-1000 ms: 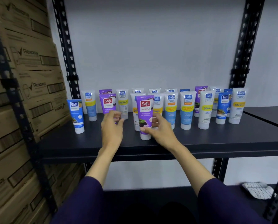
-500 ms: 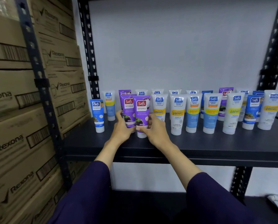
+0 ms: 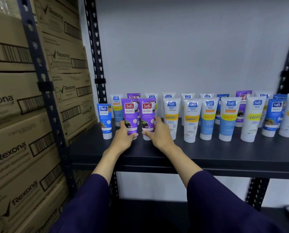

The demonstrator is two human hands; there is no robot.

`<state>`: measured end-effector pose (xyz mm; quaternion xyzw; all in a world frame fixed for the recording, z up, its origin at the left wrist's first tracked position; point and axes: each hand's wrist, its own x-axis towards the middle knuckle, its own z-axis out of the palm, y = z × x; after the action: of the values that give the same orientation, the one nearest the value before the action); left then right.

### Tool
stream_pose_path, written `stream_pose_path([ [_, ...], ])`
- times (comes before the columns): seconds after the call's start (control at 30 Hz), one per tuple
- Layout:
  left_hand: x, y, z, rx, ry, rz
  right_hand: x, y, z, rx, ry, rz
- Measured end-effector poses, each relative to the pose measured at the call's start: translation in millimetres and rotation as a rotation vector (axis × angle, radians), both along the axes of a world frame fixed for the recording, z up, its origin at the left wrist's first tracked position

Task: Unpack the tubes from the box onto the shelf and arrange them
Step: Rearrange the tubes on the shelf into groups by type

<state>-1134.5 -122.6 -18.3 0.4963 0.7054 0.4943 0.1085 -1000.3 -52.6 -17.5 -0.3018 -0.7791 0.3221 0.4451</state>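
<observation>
Two purple Safi Naturals tubes stand upright side by side near the left end of the dark shelf [image 3: 207, 153]. My left hand [image 3: 124, 139] grips the lower part of the left purple tube [image 3: 130, 113]. My right hand [image 3: 158, 133] grips the lower part of the right purple tube [image 3: 147, 113]. A blue Safi tube [image 3: 104, 120] stands just left of them. White and blue tubes [image 3: 190, 118] stand in two rows to the right. The box the tubes came from is out of view.
Stacked Rexona cardboard cartons [image 3: 22, 115] fill the neighbouring rack on the left behind a black upright post [image 3: 46, 91]. The shelf's rear post [image 3: 96, 56] stands at the back left. A white wall closes the back. A lower shelf [image 3: 157, 209] lies beneath.
Both hands have brought the two purple tubes together and pushed them back in line with the front row. The view has swung left and closer.
</observation>
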Motion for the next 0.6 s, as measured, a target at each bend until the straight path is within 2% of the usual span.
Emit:
stream_pose_path([
  [0.37,9,-6,-1,0.03,-0.011,0.032,3,-2,1,0.046,-0.082,-0.067],
  [0.6,30,-22,-10,0.239,0.086,0.231,20,-16,1,0.06,-0.051,-0.137],
])
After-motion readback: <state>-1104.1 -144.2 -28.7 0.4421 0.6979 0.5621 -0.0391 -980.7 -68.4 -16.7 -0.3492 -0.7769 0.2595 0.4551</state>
